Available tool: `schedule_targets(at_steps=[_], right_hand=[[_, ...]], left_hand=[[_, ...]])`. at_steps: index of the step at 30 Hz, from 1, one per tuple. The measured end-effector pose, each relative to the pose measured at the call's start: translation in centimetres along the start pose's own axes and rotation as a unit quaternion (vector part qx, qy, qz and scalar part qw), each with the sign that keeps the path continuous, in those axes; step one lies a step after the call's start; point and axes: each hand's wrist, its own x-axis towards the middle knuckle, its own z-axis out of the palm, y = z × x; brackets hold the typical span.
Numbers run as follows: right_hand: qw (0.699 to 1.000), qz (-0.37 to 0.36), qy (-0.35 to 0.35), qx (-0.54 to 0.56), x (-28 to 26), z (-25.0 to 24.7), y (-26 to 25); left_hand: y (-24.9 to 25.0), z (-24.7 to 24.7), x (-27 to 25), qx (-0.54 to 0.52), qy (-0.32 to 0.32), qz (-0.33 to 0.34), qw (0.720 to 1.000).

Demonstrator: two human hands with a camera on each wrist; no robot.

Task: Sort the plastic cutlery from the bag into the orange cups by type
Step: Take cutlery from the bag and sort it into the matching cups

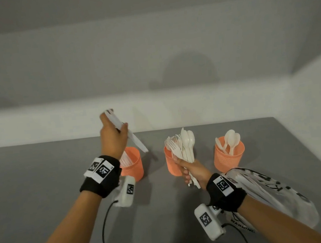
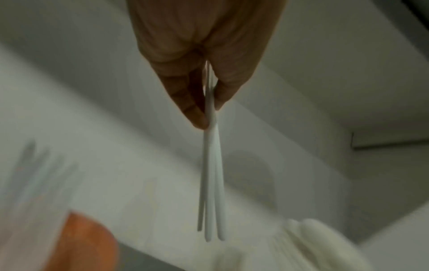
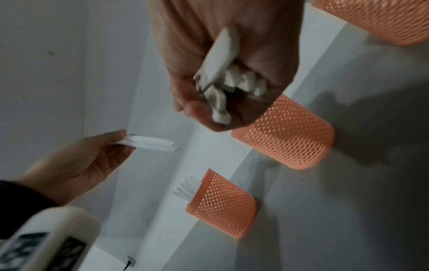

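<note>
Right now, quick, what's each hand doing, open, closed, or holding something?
Left hand: closed, pinching a few white knives above the left orange cup.
Right hand: closed, gripping a mixed bundle of forks and spoons.

1. Three orange cups stand on my table: left cup [image 1: 132,164], middle cup [image 1: 171,165], right cup [image 1: 229,158].
2. One bag [image 1: 272,194] lies by my right arm.
3. Three knives [image 2: 210,183] hang pinched in my left fingers [image 2: 192,110].
4. My right hand [image 1: 192,172] holds one mixed bunch [image 1: 184,148]: about three spoons and several forks; the exact number I cannot tell.
5. About four spoons [image 1: 230,140] stand in the right cup.
6. Several white handles [image 3: 185,188] stick out of the left cup; I cannot count them.
</note>
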Motion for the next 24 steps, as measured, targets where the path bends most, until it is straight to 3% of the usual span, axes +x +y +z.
schedule_targets(at_steps=[3, 6, 16, 20, 22, 24], right_hand=[[1.0, 0.004, -0.01, -0.008, -0.3, 0.4, -0.4], [0.999, 0.007, -0.031, -0.015, -0.4, 0.7, -0.4], [0.997, 0.034, -0.068, -0.016, -0.6, 0.2, 0.0], [0.995, 0.051, -0.072, -0.037, -1.0, 0.0, -0.5], [0.995, 0.058, -0.078, -0.012, -0.9, 0.1, -0.6], [0.994, 0.063, -0.088, 0.021, -0.8, 0.3, -0.6]], left_hand=[[-1.0, -1.2, 0.9, 0.092, 0.019, 0.047, 0.994], [-2.7, -1.0, 0.5, 0.162, -0.021, 0.061, 0.985], [-8.0, 2.7, -3.0, 0.209, -0.18, -0.002, 0.961], [-8.0, 3.4, -2.9, 0.298, -0.088, 0.124, 0.942], [-6.0, 3.8, -3.2, 0.217, -0.072, 0.143, 0.963], [-3.3, 4.3, -4.3, 0.055, -0.131, 0.072, 0.987]])
